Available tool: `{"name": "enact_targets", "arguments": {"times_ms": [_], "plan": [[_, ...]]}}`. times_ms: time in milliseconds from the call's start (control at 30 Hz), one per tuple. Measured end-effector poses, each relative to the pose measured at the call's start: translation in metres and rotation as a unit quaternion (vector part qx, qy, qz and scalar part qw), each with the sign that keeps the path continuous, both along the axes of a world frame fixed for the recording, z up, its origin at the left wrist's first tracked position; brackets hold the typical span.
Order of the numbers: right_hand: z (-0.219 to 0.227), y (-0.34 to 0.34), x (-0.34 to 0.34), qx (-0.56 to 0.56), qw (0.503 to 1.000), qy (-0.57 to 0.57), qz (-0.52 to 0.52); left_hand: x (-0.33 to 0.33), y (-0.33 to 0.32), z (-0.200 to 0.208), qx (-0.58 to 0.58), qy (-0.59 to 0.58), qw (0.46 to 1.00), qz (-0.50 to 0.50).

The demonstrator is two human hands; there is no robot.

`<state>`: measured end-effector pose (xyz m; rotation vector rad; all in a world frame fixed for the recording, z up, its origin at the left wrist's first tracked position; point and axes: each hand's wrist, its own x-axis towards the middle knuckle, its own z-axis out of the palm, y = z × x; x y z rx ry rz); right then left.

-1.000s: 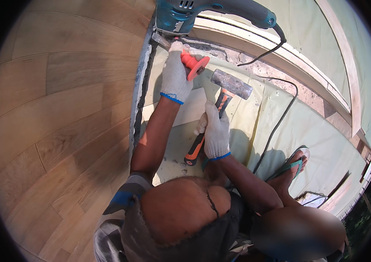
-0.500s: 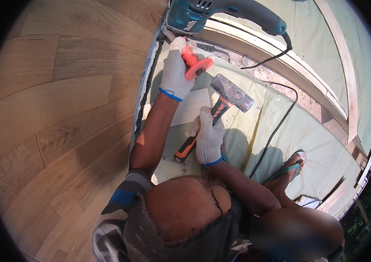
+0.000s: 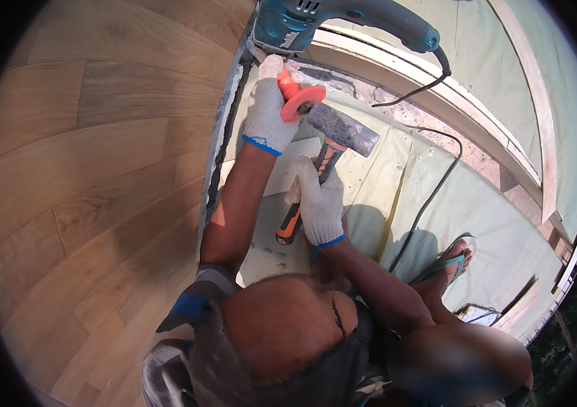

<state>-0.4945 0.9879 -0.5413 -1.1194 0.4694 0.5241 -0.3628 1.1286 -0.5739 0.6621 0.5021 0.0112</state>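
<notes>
My left hand (image 3: 266, 112), in a white knit glove with a blue cuff, is wrapped round a chisel (image 3: 291, 88) that has a red grip and a round hand guard. The chisel's tip is hidden beyond the hand, close to the wood-look floor's edge. My right hand (image 3: 320, 207), gloved alike, grips a sledge hammer (image 3: 344, 129) by its black and orange handle. The hammer's grey steel head lies against the chisel's struck end, or very near it. Just beyond my left hand sits a teal power tool (image 3: 281, 30) with a black cord.
Wood-look planks (image 3: 125, 163) fill the left side. Pale green sheeting (image 3: 437, 197) covers the ground to the right, with the cord (image 3: 437, 176) lying across it. A pale frame rail (image 3: 424, 81) and a wooden strip (image 3: 536, 102) run along the far right. My sandalled foot (image 3: 448, 268) rests on the sheeting.
The hammer has moved up and left, bringing its head from a little way off to the chisel's end. My left hand keeps hold of the chisel, with only a slight shift.
</notes>
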Motion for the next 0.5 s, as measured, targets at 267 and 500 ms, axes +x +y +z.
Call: {"name": "enact_targets", "arguments": {"times_ms": [267,500], "plan": [[-0.005,0.001,-0.006,-0.002,0.996,-0.042,-0.082,0.007,-0.006,0.009,0.001,-0.01,1.0,0.007],[0.006,-0.017,-0.005,0.001,0.996,-0.067,-0.066,0.007,0.0,0.007,-0.034,-0.007,0.999,0.015]]}}
